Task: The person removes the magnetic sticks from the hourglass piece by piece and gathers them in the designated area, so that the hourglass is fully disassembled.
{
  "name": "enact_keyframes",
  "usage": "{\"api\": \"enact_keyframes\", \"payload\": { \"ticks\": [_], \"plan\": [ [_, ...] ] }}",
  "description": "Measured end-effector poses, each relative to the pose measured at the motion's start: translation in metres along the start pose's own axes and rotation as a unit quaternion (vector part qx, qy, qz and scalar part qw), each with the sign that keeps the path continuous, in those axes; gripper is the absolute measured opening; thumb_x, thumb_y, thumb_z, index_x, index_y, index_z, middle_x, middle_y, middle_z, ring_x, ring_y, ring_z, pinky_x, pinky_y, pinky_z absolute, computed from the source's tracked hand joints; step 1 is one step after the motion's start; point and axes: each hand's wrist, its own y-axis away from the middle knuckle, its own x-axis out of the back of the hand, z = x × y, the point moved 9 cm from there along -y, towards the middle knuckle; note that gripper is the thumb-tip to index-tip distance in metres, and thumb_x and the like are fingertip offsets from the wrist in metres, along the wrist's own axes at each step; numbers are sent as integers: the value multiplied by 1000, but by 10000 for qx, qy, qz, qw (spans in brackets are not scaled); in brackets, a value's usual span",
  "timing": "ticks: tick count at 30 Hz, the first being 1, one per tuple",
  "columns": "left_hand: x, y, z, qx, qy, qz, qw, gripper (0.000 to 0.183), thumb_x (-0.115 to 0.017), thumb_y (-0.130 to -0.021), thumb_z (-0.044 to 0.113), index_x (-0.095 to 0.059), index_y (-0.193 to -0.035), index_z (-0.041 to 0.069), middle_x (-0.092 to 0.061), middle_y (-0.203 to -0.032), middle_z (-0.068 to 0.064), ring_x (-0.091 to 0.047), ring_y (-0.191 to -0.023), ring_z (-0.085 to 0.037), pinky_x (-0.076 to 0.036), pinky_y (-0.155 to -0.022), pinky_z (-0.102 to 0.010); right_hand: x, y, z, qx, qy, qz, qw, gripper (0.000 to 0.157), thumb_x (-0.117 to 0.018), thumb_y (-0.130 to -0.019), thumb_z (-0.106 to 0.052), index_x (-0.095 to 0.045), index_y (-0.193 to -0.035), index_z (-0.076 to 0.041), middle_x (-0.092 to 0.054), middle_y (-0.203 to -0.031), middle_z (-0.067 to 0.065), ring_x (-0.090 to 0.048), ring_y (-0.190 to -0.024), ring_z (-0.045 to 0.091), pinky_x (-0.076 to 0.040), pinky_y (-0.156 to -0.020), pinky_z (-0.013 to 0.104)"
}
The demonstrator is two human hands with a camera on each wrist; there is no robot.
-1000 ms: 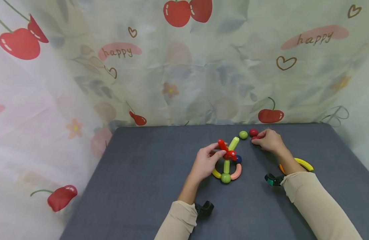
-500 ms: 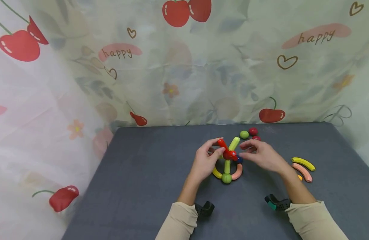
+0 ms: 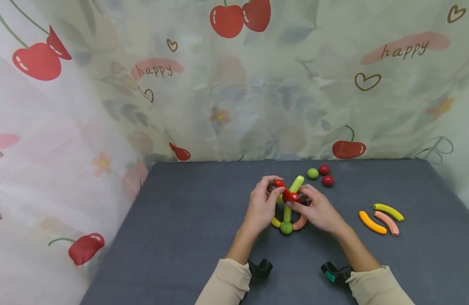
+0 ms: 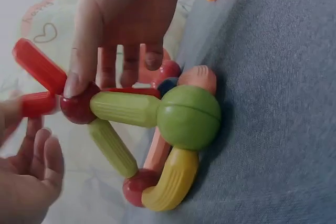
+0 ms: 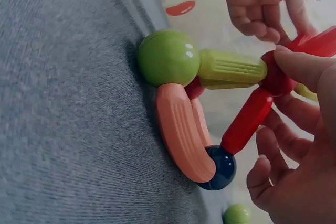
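Observation:
A structure of coloured rods and balls stands on the table, with a ring of curved rods at its base. Its parts include a green ball [image 4: 189, 118], a yellow curved rod [image 4: 176, 182], a pink curved rod [image 5: 181, 129] and a blue ball [image 5: 219, 169]. Straight rods lean up to a dark red ball [image 5: 277, 74] at the top. My left hand [image 3: 260, 207] pinches a red rod [image 4: 38, 104] that sticks out from this ball. From the other side, my right hand [image 3: 324, 212] grips the dark red ball, thumb on top.
Behind the structure lie a loose green ball [image 3: 312, 173] and two red balls [image 3: 327, 181]. To the right lie an orange curved rod [image 3: 372, 223], a pink curved rod [image 3: 387, 223] and a yellow-green curved rod [image 3: 388, 212]. A patterned cloth [image 3: 249, 127] hangs along the table's far edge.
My right hand has left the red balls at the back and come left and nearer to grip the structure's top. My left hand has stayed at the red rod.

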Motion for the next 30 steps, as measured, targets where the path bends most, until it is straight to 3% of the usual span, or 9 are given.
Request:
{"api": "enact_keyframes", "payload": {
  "ticks": [5, 9, 13, 16, 18, 22, 25, 28, 30],
  "plan": [
    [30, 1, 1, 308, 843, 128, 9959, 32, -58, -105, 31, -57, -128, 10, -65, -114, -15, -62, -97, -27, -56, -86, -37, 0, 0, 0, 23, 145, 125, 9998, 28, -71, -95, -42, -71, -114, -22, -62, -110, 0, -56, -102, 19, -47, -86, 38],
    [67, 7, -7, 430, 229, 142, 9987, 32, -60, -104, 32, -58, -133, 21, -64, -116, -10, -62, -96, -21, -54, -87, -33, 0, 1, -1, 45, 215, 204, 9996, 24, -71, -95, -44, -71, -110, -25, -61, -110, -3, -55, -101, 18, -46, -85, 36],
    [114, 20, -38, 803, -381, 361, 9954, 25, -65, -102, 28, -66, -127, 24, -69, -114, -8, -63, -94, -22, -51, -81, -32, -3, 5, -1, 104, 197, 242, 9995, 23, -70, -96, -44, -70, -110, -26, -61, -110, -5, -56, -97, 14, -46, -83, 31],
    [150, 32, -67, 1291, -891, 531, 9862, 22, -70, -98, 26, -70, -119, 19, -72, -111, -8, -64, -92, -21, -50, -77, -30, -5, 6, -3, 151, 117, 316, 9993, 23, -71, -95, -43, -71, -110, -26, -62, -109, -6, -57, -92, 11, -47, -79, 27],
    [174, 38, -85, 1618, -1313, 675, 9757, 23, -73, -96, 26, -70, -117, 17, -73, -110, -8, -66, -92, -19, -51, -76, -28, -5, 6, -4, 168, 62, 368, 9992, 23, -72, -95, -43, -71, -111, -26, -62, -109, -6, -57, -90, 10, -47, -78, 26],
    [213, 43, -106, 1868, -2080, 935, 9556, 24, -74, -95, 24, -70, -116, 12, -73, -110, -12, -69, -94, -21, -52, -75, -26, -4, 4, -6, 217, 41, 410, 9989, 25, -72, -95, -43, -72, -113, -26, -64, -112, -6, -58, -92, 10, -47, -79, 27],
    [228, 42, -111, 1876, -2548, 911, 9442, 23, -73, -95, 22, -70, -114, 10, -73, -109, -13, -68, -93, -24, -51, -76, -30, -3, 3, -6, 248, 85, 434, 9987, 24, -72, -95, -42, -72, -112, -25, -64, -112, -5, -58, -91, 11, -48, -78, 27],
    [229, 40, -115, 1928, -2807, 726, 9374, 21, -74, -95, 20, -71, -114, 11, -72, -110, -14, -65, -96, -28, -50, -80, -38, -2, 2, -5, 297, 128, 477, 9983, 22, -72, -95, -40, -72, -111, -25, -64, -111, -5, -58, -88, 10, -47, -77, 26],
    [227, 39, -116, 1950, -2893, 641, 9350, 22, -73, -95, 20, -70, -115, 12, -72, -115, -14, -62, -104, -31, -48, -90, -46, -1, 2, -6, 343, 126, 508, 9980, 20, -72, -95, -39, -73, -109, -25, -64, -110, -5, -57, -86, 10, -47, -76, 26]
  ]
}}
